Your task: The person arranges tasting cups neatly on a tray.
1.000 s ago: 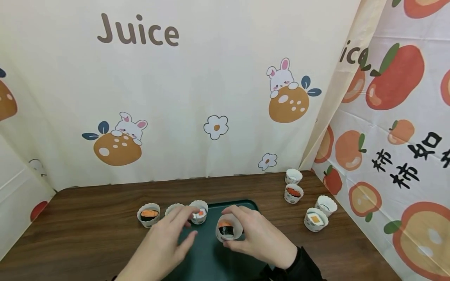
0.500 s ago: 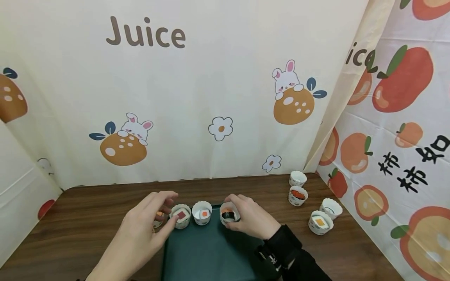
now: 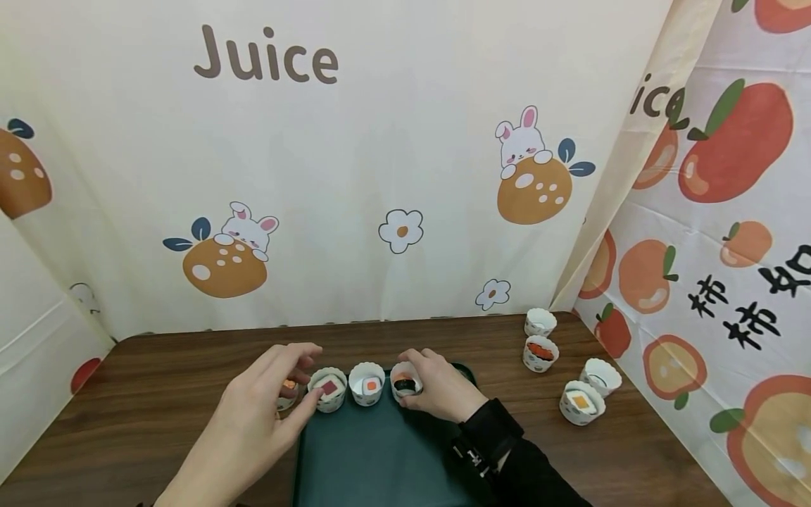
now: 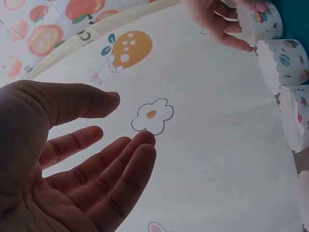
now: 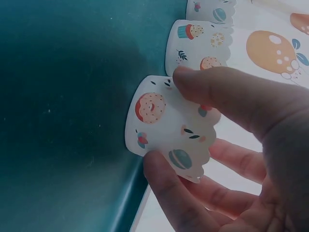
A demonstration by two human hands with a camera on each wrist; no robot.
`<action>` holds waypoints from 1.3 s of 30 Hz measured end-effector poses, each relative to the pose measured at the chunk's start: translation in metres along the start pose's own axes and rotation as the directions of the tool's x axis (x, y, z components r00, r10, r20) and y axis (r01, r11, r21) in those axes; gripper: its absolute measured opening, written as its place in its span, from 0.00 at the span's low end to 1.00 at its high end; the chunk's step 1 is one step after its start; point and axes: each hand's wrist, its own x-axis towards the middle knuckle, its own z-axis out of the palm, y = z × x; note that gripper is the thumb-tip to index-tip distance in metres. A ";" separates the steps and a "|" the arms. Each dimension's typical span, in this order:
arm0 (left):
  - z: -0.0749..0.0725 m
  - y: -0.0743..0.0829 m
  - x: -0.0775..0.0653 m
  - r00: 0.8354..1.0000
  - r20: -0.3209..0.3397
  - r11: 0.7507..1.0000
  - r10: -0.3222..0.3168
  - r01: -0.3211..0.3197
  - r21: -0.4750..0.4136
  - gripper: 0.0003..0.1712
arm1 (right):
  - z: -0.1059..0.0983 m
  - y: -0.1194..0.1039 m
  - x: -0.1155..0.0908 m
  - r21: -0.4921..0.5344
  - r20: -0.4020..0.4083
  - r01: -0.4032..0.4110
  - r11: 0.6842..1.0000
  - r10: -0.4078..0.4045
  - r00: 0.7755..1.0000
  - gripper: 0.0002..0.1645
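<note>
My right hand [image 3: 443, 386] grips a white paper baking cup [image 3: 399, 370] at the far edge of the dark green tray [image 3: 380, 458]. Inside lies a toy sushi piece [image 3: 404, 384] with an orange top and black band. In the right wrist view, thumb and fingers [image 5: 176, 200] pinch the printed cup wall [image 5: 164, 121]. To its left stand one cup with an orange-centred roll [image 3: 371, 384] and another with a dark-red-centred roll [image 3: 328, 388]. My left hand [image 3: 260, 405] hovers with loosely bent fingers, holding nothing, and partly hides a cup with orange sushi [image 3: 288, 386].
At the right of the wooden table [image 3: 165, 394] stand a cup with red-topped sushi [image 3: 541, 352], a cup with a yellow-centred roll [image 3: 581, 403], and two cups behind them [image 3: 540, 321]. A printed curtain [image 3: 355, 155] hangs along the back edge.
My right hand has carried its cup away from me to the tray's far edge, then slightly left towards the row. My left hand has moved left, uncovering two cups.
</note>
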 end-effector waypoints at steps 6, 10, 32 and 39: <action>0.001 -0.001 0.001 1.000 -0.006 1.000 0.000 0.000 0.009 0.31 | 0.003 0.002 0.001 0.003 -0.037 0.014 1.000 -0.014 0.999 0.36; 0.001 -0.002 0.000 1.000 -0.011 1.000 0.001 -0.001 0.011 0.32 | 0.005 0.003 0.000 0.004 -0.058 0.022 1.000 -0.022 0.998 0.37; -0.012 -0.014 0.002 0.999 0.003 0.998 -0.041 0.041 0.045 0.31 | -0.003 0.004 -0.016 0.058 -0.135 0.022 0.998 -0.014 0.991 0.37; -0.014 -0.016 0.002 0.996 0.058 0.996 -0.069 0.066 0.059 0.30 | -0.013 0.002 -0.025 0.072 -0.167 0.013 0.997 -0.001 0.986 0.35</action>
